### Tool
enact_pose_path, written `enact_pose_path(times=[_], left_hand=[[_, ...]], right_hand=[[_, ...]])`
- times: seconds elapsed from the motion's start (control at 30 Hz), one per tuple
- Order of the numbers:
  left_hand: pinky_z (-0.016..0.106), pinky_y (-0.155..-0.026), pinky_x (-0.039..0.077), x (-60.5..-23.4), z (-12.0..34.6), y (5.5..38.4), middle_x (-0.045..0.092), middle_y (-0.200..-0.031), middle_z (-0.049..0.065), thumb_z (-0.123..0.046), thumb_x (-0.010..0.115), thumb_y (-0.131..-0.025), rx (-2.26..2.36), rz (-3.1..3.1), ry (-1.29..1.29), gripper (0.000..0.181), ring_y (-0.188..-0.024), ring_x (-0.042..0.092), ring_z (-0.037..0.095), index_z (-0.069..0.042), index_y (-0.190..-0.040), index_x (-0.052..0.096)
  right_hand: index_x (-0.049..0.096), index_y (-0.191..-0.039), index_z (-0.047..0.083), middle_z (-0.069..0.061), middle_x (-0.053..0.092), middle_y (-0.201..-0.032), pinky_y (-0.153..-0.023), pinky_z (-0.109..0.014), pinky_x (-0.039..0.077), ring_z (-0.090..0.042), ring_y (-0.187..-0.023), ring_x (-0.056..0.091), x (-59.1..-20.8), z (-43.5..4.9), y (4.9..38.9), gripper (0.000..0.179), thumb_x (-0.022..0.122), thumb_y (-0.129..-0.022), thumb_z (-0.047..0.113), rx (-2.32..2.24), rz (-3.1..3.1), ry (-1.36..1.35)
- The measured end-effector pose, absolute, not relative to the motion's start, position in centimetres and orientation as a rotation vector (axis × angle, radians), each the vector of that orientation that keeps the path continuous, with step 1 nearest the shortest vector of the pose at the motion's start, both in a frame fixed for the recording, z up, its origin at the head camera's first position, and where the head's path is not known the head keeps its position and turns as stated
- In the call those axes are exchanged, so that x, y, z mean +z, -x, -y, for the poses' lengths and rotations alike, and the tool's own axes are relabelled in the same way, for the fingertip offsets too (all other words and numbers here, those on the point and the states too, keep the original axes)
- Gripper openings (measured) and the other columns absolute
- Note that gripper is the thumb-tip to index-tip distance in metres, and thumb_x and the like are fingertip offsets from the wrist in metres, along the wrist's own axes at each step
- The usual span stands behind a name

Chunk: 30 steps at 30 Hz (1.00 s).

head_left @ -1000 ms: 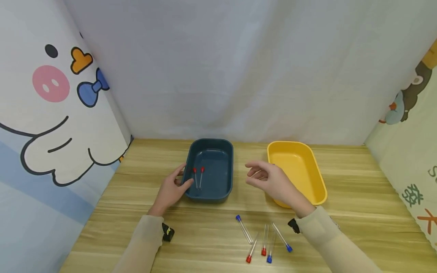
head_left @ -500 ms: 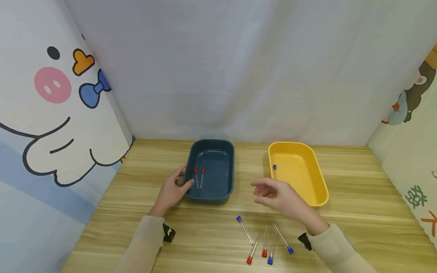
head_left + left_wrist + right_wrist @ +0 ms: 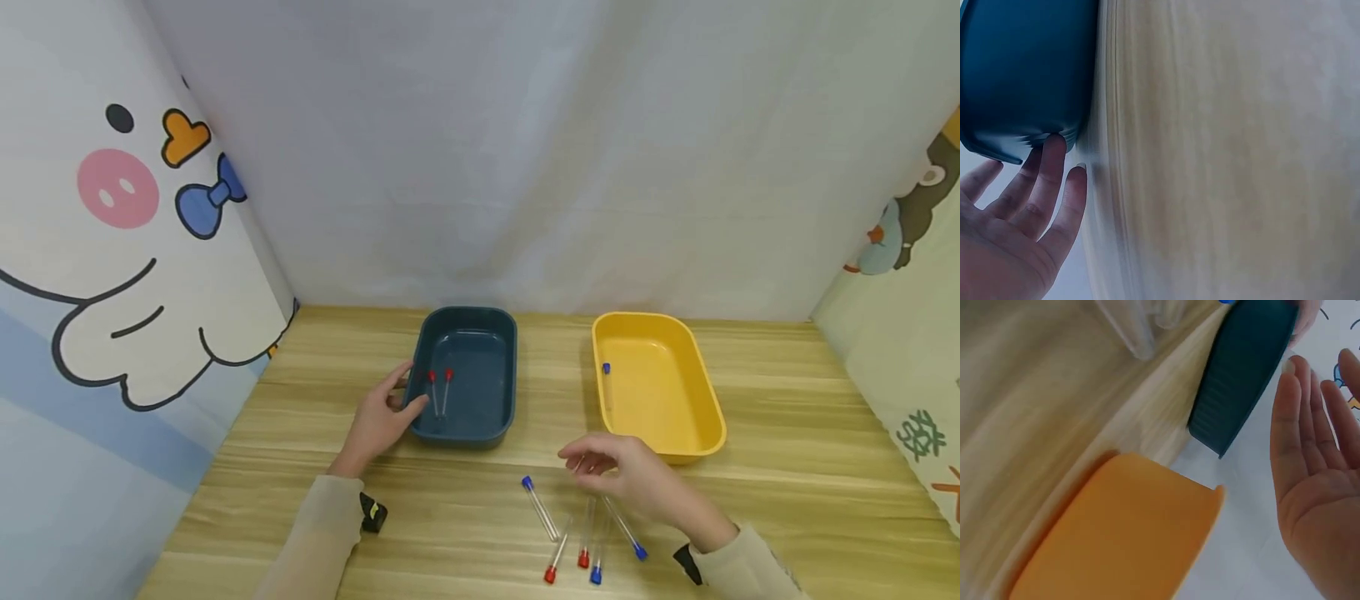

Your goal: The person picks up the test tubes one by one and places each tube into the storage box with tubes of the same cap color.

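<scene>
My left hand (image 3: 380,421) is at the left side of a dark blue bin (image 3: 491,433). Its fingers are fairly straight against the outer wall, and its thumb overlaps the rim. In that bin lie two clear tubes with red caps (image 3: 448,375). Palm inward and holding nothing, my right hand (image 3: 637,479) hovers above the tubes on the table, fingers loosely bent. Below it lie a blue-capped tube (image 3: 640,552), a red-capped tube (image 3: 583,559) and several others, partly hidden. A yellow bin (image 3: 660,392) beyond this hand contains one tube with a blue cap (image 3: 607,368).
The wooden table (image 3: 330,350) runs back to a pale curtain (image 3: 465,167). Cartoon-printed cloth (image 3: 120,275) hangs on the left, with another printed cloth (image 3: 900,333) on the right.
My right hand has drawn back from the yellow bin toward the tubes on the table, uncovering the blue-capped tube inside that bin. The left hand keeps its place at the dark blue bin.
</scene>
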<state>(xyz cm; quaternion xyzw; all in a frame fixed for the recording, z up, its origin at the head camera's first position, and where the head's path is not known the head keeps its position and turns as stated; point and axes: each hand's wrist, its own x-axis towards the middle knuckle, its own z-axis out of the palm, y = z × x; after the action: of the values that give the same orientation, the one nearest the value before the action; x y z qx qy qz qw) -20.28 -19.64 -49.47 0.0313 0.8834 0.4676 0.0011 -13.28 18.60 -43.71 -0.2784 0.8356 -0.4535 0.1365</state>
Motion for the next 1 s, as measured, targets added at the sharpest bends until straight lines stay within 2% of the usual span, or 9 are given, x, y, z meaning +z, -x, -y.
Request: enact_pose_path(times=[0.13,0.33,0.6,1.0], left_hand=[[0.028,-0.074,0.054,-49.5,19.5,20.2,0.062,-0.140,0.021,-0.025,0.072,-0.098,1.475,-2.766,-0.076,0.068,-0.099,0.069,0.028,-0.018,-0.159,0.042],[0.030,-0.076,0.054,-49.4,19.5,20.4,0.062,-0.139,0.021,-0.024,0.072,-0.098,1.465,-2.784,-0.069,0.068,-0.097,0.069,0.028,-0.017,-0.159,0.042],[0.029,-0.076,0.054,-49.7,19.4,20.4,0.063,-0.138,0.020,-0.024,0.072,-0.098,1.466,-2.775,-0.080,0.068,-0.097,0.069,0.026,-0.018,-0.159,0.042],[0.030,-0.076,0.055,-49.8,19.5,20.4,0.062,-0.139,0.020,-0.024,0.072,-0.098,1.472,-2.777,-0.085,0.068,-0.101,0.070,0.029,-0.018,-0.159,0.042]], right_hand=[[0.074,-0.115,0.000,-0.016,0.075,-0.108,-0.083,-0.023,0.058,-0.001,-0.092,0.067,-44.6,-19.1,12.7,0.023,0.074,-0.094,0.008,-1.279,-2.397,0.853],[0.077,-0.111,0.007,-0.009,0.075,-0.108,-0.086,-0.027,0.058,-0.009,-0.096,0.067,-45.8,-19.2,12.3,0.019,0.076,-0.092,0.011,-1.222,-2.413,0.900],[0.077,-0.110,0.017,0.007,0.073,-0.109,-0.092,-0.029,0.056,-0.003,-0.102,0.063,-46.8,-19.1,12.0,0.019,0.079,-0.090,0.019,-1.028,-2.467,0.944],[0.077,-0.107,0.020,0.009,0.071,-0.111,-0.091,-0.028,0.056,-0.005,-0.103,0.063,-47.5,-19.1,11.9,0.019,0.081,-0.089,0.020,-1.000,-2.452,0.960]])
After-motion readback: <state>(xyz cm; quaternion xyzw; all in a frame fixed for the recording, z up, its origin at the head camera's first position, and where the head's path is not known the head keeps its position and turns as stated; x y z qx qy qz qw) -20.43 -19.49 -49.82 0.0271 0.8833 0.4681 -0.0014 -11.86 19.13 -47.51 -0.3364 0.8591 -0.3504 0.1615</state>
